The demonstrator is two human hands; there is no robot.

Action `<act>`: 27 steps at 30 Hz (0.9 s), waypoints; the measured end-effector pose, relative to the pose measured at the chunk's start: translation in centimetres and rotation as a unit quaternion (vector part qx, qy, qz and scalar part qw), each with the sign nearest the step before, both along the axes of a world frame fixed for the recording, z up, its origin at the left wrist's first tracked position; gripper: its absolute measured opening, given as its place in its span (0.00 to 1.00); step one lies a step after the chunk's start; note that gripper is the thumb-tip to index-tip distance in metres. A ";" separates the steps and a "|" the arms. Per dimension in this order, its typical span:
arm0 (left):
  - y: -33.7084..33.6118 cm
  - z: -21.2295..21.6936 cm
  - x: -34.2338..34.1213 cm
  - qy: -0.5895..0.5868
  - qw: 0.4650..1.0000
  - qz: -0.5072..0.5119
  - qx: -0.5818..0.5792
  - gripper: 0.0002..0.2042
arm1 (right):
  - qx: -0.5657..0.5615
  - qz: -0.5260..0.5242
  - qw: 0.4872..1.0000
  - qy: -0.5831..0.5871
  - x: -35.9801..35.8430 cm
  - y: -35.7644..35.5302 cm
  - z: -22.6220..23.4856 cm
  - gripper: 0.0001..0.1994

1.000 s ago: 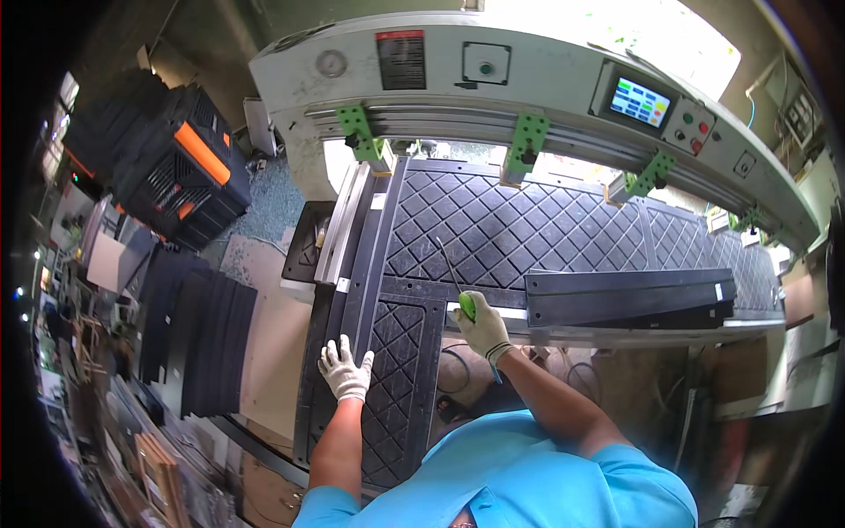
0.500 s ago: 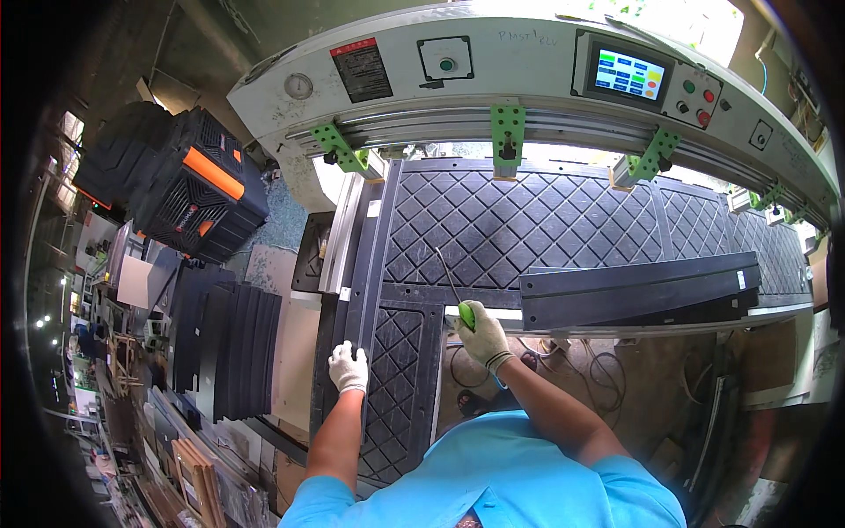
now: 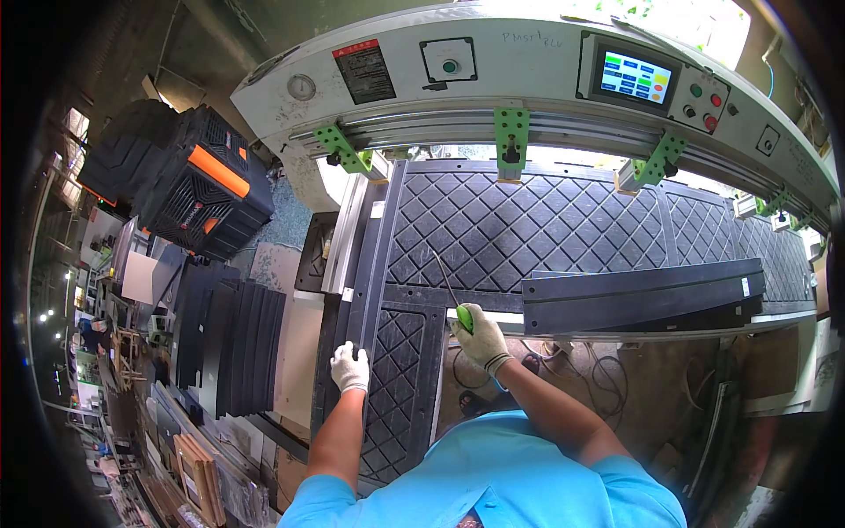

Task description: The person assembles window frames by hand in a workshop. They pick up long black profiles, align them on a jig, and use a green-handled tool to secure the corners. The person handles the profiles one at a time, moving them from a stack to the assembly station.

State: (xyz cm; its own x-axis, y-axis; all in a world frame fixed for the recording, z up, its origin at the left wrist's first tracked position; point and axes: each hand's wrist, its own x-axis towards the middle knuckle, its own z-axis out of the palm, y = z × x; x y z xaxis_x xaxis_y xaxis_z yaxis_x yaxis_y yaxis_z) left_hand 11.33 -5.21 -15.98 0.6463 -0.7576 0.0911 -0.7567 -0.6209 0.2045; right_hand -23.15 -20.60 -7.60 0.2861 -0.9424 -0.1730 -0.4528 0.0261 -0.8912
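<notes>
gloved left hand [image 3: 350, 367] flat on ribbed black diamond-pattern panel [image 3: 392, 370], right hand [image 3: 480, 335] fisted around green-handled thin blade [image 3: 461, 315]

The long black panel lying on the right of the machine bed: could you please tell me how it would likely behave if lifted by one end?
The long black panel lies straight, so it is probably stiff. Its length suggests the far end would sag or swing. Its smooth face could slip in a glove.

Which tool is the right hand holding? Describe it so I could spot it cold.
Start at the big grey machine with the touchscreen, then drop to the black diamond-patterned panel beneath it. At that panel's near edge, the white-gloved right hand grips a green-handled tool with a thin metal shaft, the only green hand tool there.
</notes>
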 end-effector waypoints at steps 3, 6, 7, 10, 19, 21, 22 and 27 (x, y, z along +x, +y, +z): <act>-0.1 0.0 0.2 -0.011 1.000 -0.017 -0.013 0.21 | -0.006 -0.002 1.000 -0.003 -0.1 -0.1 -0.1 0.23; -0.2 0.4 -0.3 -0.002 1.000 0.009 0.002 0.20 | -0.006 -0.004 1.000 0.002 -0.1 -0.1 -0.1 0.22; -0.2 0.3 -0.2 -0.006 1.000 0.004 -0.002 0.20 | -0.004 -0.005 1.000 0.005 -0.1 -0.1 0.0 0.22; 0.0 0.5 -0.1 -0.003 1.000 0.004 0.002 0.21 | -0.005 -0.004 1.000 -0.002 -0.2 0.0 0.2 0.22; -0.3 1.3 -0.7 0.018 0.999 0.021 0.015 0.23 | -0.013 0.003 1.000 -0.001 -0.6 0.8 0.7 0.21; -0.1 1.2 -0.5 0.013 1.000 0.018 0.007 0.22 | -0.018 0.008 1.000 0.002 -0.6 1.0 0.9 0.21; 0.0 1.1 -0.5 0.016 1.000 0.023 0.008 0.22 | -0.020 0.011 1.000 0.003 -0.6 1.1 0.9 0.21; -0.2 1.1 -0.3 0.000 1.000 0.006 -0.008 0.21 | -0.027 0.014 1.000 0.005 -0.8 1.6 1.2 0.21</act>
